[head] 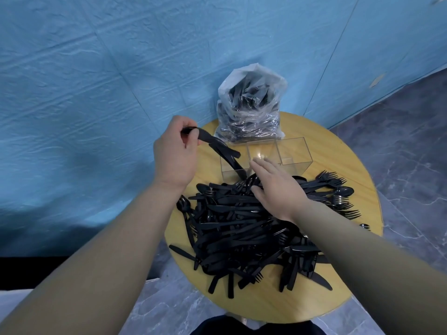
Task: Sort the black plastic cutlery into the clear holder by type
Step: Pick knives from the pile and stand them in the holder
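The left hand point(174, 155) is curled around a small bunch of black knives point(219, 147), its fingers and thumb closed on the handle ends. The blades slant down and to the right from the fist, and at least one long blade reaches into the leftmost compartment of the clear holder point(294, 153); the tip shows through the transparent wall near the compartment's floor. How many pieces are in the bunch cannot be told, as they overlap.

The right hand point(275, 189) lies flat, palm down, fingers straight and slightly spread, over the far part of the cutlery pile point(242, 233), with its fingertips near the holder's front wall. It grips nothing.

The holder is a clear box of three square compartments in a row, standing near the far edge of the tabletop point(348, 284). Its middle and right compartments show only the wood through them.

The pile is a loose tangle of matte black plastic knives, forks and spoons, all mixed and crossing one another, covering the middle and near part of the round wooden top. Fork tines fan out toward the right edge, and a spoon bowl shows at the left edge of the heap.

Behind the holder, at the far edge against the blue wall point(96, 81), stands a clear plastic bag point(251, 105) stuffed with more black cutlery.
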